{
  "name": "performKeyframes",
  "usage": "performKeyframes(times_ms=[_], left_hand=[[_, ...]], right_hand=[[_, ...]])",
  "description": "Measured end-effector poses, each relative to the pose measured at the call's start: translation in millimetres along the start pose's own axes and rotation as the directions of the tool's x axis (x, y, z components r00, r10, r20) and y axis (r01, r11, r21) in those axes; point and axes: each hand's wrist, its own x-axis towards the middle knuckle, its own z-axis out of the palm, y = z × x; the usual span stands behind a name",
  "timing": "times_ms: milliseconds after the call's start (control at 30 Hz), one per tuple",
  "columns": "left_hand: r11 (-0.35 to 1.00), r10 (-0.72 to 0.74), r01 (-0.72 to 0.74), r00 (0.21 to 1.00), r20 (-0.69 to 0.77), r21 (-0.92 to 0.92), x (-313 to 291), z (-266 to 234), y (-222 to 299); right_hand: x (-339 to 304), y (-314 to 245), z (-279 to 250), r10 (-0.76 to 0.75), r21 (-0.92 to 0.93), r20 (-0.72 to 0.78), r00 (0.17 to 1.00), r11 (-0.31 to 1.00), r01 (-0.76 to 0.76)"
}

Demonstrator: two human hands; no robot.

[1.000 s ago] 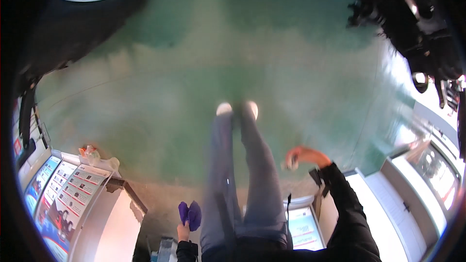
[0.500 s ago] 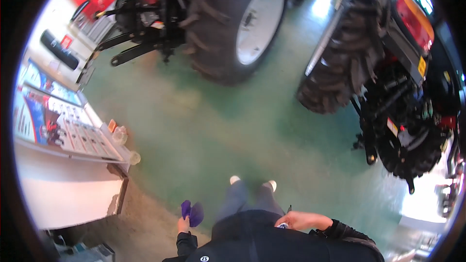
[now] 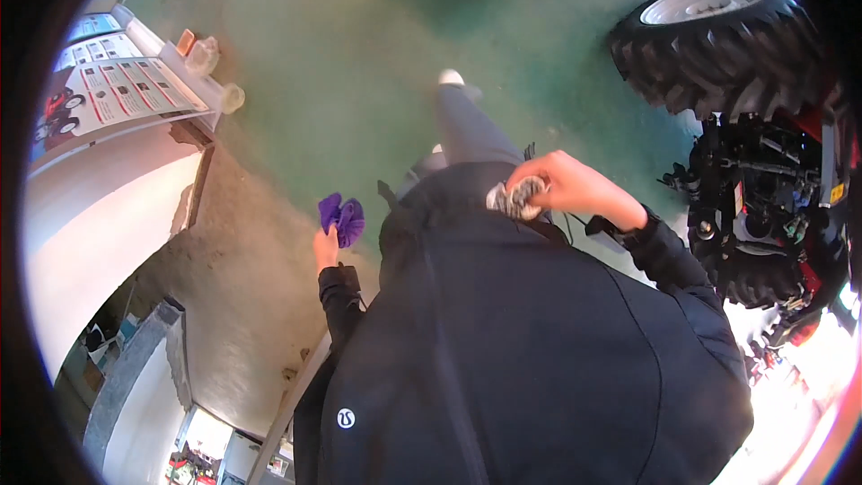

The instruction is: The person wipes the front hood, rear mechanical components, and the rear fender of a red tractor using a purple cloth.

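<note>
My left hand [image 3: 326,250] is out to the left of my body, its fingers closed on the lower end of a purple cloth-like piece [image 3: 342,217]. The cloth spreads into two rounded lobes above the fingers. In front of my waist, my right hand [image 3: 575,187] pinches a crumpled grey-and-white cloth [image 3: 516,198] between thumb and fingers. That bundle is close against the dark jacket [image 3: 539,332] I wear. What exact kind either cloth is, I cannot make out.
A large tractor tyre [image 3: 718,45] and black tractor linkage [image 3: 754,189] stand at the right. On the left runs a white wall [image 3: 117,207] with printed panels [image 3: 135,90] and clear containers [image 3: 205,56] near its end. Green floor [image 3: 341,63] lies ahead.
My view has tipped down and turned, so the tractors slid up and right. My right hand now shows the grey-and-white cloth plainly; the purple cloth stays in my left. My feet have stepped.
</note>
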Motion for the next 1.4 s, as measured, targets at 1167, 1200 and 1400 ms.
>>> performKeyframes(times_ms=[1167, 1200, 1400], left_hand=[[0.932, -0.357, 0.361, 0.929, 0.096, -0.030, 361, -279, -67], [0.945, -0.327, 0.327, 0.943, 0.059, 0.012, 377, -298, -65], [0.994, -0.107, 0.110, 0.982, -0.157, 0.009, 500, -389, -22]], right_hand=[[515, -359, -129, -0.277, -0.319, 0.481, 0.832, 0.828, 0.461], [522, -368, -127, -0.276, -0.316, 0.477, 0.835, 0.832, 0.456], [595, -403, -131, -0.396, -0.223, 0.470, 0.789, 0.811, 0.541]])
